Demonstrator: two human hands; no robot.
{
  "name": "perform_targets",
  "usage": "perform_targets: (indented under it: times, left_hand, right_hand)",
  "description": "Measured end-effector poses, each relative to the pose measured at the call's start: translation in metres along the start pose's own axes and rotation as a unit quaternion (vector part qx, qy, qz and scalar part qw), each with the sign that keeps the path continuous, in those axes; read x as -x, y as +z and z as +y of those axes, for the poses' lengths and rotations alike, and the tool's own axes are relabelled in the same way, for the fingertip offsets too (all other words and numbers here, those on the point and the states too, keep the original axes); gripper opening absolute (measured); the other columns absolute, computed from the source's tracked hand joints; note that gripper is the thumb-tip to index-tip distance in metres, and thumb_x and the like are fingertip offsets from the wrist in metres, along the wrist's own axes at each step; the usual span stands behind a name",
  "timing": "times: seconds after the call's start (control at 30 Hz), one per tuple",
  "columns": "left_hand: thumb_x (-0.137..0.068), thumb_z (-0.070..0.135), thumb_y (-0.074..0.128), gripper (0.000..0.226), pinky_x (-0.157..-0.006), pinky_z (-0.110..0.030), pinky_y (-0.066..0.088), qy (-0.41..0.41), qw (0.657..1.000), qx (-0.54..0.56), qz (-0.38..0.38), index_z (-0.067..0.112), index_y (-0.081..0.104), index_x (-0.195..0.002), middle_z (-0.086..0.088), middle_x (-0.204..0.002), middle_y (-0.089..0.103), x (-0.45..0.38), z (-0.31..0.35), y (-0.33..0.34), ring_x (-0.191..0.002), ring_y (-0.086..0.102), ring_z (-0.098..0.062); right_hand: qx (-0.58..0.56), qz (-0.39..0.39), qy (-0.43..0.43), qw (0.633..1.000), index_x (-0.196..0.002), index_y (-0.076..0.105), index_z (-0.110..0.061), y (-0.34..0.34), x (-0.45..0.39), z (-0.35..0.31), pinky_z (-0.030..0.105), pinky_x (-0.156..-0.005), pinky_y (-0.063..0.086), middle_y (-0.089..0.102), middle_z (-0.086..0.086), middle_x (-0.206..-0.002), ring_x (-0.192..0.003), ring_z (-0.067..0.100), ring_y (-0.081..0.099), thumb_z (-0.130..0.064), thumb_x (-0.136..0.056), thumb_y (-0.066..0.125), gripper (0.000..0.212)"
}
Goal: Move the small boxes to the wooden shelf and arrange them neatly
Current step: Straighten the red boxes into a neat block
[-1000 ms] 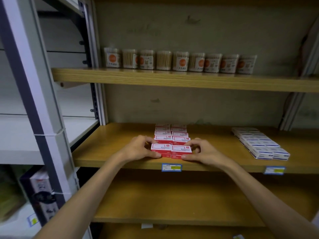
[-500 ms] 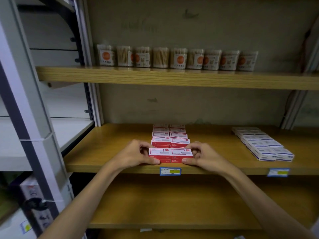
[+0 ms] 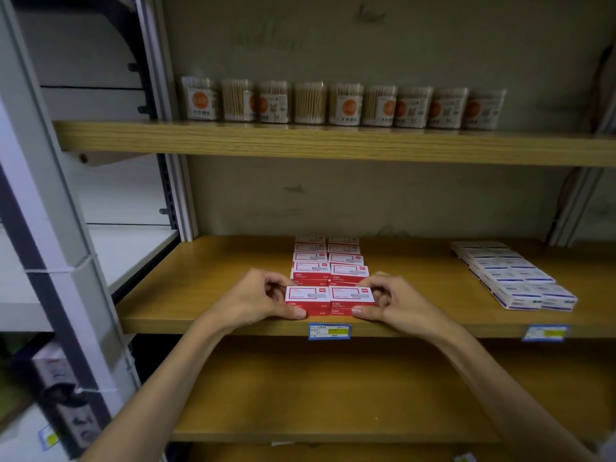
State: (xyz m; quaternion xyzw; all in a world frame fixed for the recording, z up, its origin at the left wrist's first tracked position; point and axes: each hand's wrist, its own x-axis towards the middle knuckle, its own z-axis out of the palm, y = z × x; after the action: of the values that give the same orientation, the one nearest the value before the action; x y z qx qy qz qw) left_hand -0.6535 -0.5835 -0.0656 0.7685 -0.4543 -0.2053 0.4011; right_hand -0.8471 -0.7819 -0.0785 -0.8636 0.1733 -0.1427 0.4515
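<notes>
In the head view, two columns of small red-and-white boxes [image 3: 328, 261] are seen on the middle wooden shelf [image 3: 206, 288], running from its front edge back toward the wall. The front pair of stacked boxes [image 3: 329, 300] is clasped from both sides: the left hand [image 3: 256, 300] is curled round the left end, thumb along the lower front, and the right hand [image 3: 396, 300] is curled round the right end in the same manner. A red logo patch is printed on each box top, but the writing is too small and blurred to be read. Directly below the front pair, a blue-bordered price tag [image 3: 329, 331] with a yellow band is fixed to the shelf edge; its text cannot be read. To the right of the red boxes, well apart, rows of white-and-blue boxes [image 3: 513, 278] are laid out, with a second price tag [image 3: 545, 333] below them. On the shelf above, a row of clear tubs [image 3: 343, 103] with orange round labels is lined up against the wall.
</notes>
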Motion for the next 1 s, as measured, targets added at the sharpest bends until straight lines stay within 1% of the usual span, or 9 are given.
perform_targets:
  times: [0.2,0.27,0.4,0.5,0.57,0.6,0.73,0.83,1.0]
  left_hand:
    - [-0.067,0.025,0.09,0.043,-0.061,-0.011,0.05,-0.001,1.0,0.015,-0.007,0.026,0.069,-0.105,0.006,-0.092,0.072,0.003,0.002,-0.003,-0.072,0.066,0.005]
    - [-0.066,0.023,0.09,0.042,-0.064,-0.013,0.053,-0.005,1.0,0.022,-0.004,0.024,0.07,-0.103,0.006,-0.094,0.073,0.004,0.001,-0.004,-0.078,0.068,0.003]
    - [-0.066,0.021,0.091,0.041,-0.066,-0.014,0.055,-0.005,1.0,0.022,-0.002,0.02,0.071,-0.102,0.005,-0.094,0.074,0.003,0.001,-0.003,-0.081,0.07,-0.002]
    - [-0.068,0.022,0.09,0.041,-0.064,-0.012,0.053,-0.004,1.0,0.017,-0.007,0.021,0.07,-0.104,0.007,-0.094,0.073,0.003,0.002,-0.003,-0.078,0.068,0.003]
    - [-0.069,0.022,0.089,0.041,-0.062,-0.01,0.051,0.002,1.0,0.017,-0.009,0.023,0.07,-0.105,0.008,-0.093,0.072,0.004,0.003,-0.002,-0.075,0.066,0.005]
    - [-0.069,0.022,0.089,0.04,-0.062,-0.01,0.05,0.006,1.0,0.018,-0.009,0.024,0.07,-0.105,0.009,-0.092,0.073,0.004,0.004,-0.002,-0.075,0.066,0.006]
    - [-0.067,0.024,0.09,0.037,-0.066,-0.013,0.052,0.026,0.999,0.022,-0.01,0.029,0.072,-0.099,0.011,-0.086,0.076,0.007,0.003,-0.002,-0.077,0.068,0.0]
    - [-0.069,0.026,0.089,0.037,-0.066,-0.013,0.053,0.031,0.999,0.011,-0.013,0.033,0.071,-0.1,0.013,-0.089,0.074,0.008,0.002,-0.003,-0.082,0.068,0.0]
    - [-0.069,0.027,0.088,0.038,-0.068,-0.014,0.054,0.03,0.999,0.006,-0.013,0.032,0.07,-0.102,0.012,-0.095,0.073,0.006,0.001,-0.002,-0.082,0.067,0.001]
  right_hand:
    - [0.019,0.012,-0.009,1.0,-0.122,0.065,-0.02,-0.001,0.0,0.003,0.019,-0.082,0.057,0.056,-0.003,-0.124,-0.105,0.012,0.065,-0.026,-0.079,0.08,0.046]
    - [0.021,0.013,-0.007,1.0,-0.123,0.065,-0.022,-0.001,0.001,0.002,0.02,-0.08,0.057,0.056,-0.004,-0.123,-0.104,0.014,0.065,-0.029,-0.077,0.081,0.049]
    - [0.049,0.02,-0.008,0.999,-0.122,0.065,-0.024,0.0,0.002,0.001,0.016,-0.07,0.053,0.054,-0.006,-0.122,-0.093,0.016,0.061,-0.033,-0.078,0.08,0.048]
    - [0.06,0.018,0.001,0.998,-0.122,0.065,-0.027,0.0,0.002,0.0,0.023,-0.077,0.058,0.054,-0.008,-0.121,-0.099,0.022,0.062,-0.035,-0.078,0.079,0.046]
    - [0.057,0.017,0.004,0.998,-0.122,0.064,-0.027,0.0,0.003,-0.001,0.028,-0.084,0.059,0.054,-0.009,-0.12,-0.102,0.021,0.062,-0.034,-0.079,0.079,0.047]
    - [0.051,0.017,0.005,0.999,-0.122,0.064,-0.026,0.0,0.003,-0.002,0.028,-0.085,0.059,0.054,-0.008,-0.12,-0.103,0.019,0.062,-0.033,-0.079,0.079,0.046]
    - [0.022,0.014,-0.003,1.0,-0.119,0.064,-0.022,0.001,0.005,-0.006,0.009,-0.068,0.051,0.054,-0.007,-0.12,-0.092,0.008,0.061,-0.023,-0.081,0.079,0.041]
    - [0.014,0.012,0.001,1.0,-0.118,0.064,-0.021,0.001,0.005,-0.007,0.007,-0.065,0.048,0.054,-0.007,-0.119,-0.086,0.003,0.06,-0.02,-0.083,0.078,0.039]
    - [-0.004,0.011,0.008,1.0,-0.121,0.063,-0.018,0.0,0.005,-0.007,0.008,-0.069,0.05,0.053,-0.011,-0.118,-0.095,0.003,0.062,-0.016,-0.083,0.077,0.041]
